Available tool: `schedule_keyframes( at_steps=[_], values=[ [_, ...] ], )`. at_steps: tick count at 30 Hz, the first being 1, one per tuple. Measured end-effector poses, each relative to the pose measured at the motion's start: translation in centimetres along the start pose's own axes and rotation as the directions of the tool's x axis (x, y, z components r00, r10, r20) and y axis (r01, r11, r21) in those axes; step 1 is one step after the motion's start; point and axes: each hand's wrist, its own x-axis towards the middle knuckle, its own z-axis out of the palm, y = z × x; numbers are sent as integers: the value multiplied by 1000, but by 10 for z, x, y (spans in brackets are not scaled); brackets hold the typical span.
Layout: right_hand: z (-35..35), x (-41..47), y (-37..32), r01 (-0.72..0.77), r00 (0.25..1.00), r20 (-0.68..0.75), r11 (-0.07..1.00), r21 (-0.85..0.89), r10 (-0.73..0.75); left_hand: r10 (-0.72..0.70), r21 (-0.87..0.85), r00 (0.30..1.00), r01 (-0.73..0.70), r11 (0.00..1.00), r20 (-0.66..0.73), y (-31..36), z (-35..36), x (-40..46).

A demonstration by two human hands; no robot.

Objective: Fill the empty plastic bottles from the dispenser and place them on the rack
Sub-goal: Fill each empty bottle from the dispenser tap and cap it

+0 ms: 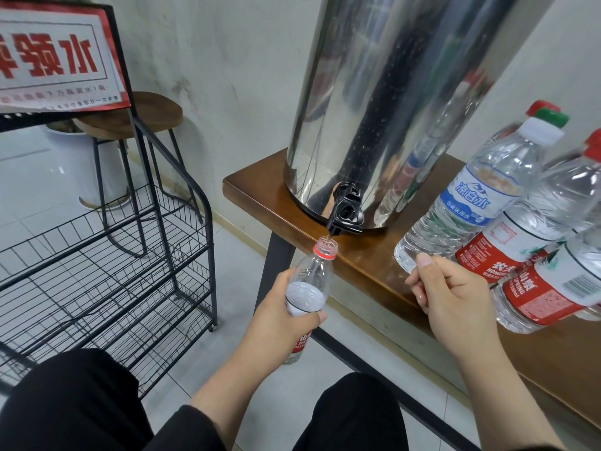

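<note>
Now filling: our left hand (286,317) gripped a clear red-labelled plastic bottle (309,288) under the black tap (345,216).
Right hand (455,294): curled; contents unclear.
Black wire rack (130,255): we saw no bottles.

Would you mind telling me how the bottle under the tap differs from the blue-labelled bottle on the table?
The bottle under the tap is uncapped and gripped by the left hand; the blue-labelled bottle is capped and stands untouched on the table. The first has a red label, the second blue. Both are clear plastic.

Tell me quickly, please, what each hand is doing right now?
Left hand: grips the open bottle under the tap.
Right hand: fingers curled; whether it holds anything cannot be told.
</note>
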Motion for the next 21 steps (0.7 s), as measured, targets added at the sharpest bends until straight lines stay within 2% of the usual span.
schedule_keyframes(
  at_steps=[21],
  values=[
    [0, 0, 2, 3, 1000, 6, 1000, -22, -3, -2, 1, 1000, 2, 1000, -10, 3, 1, -1]
  ],
)
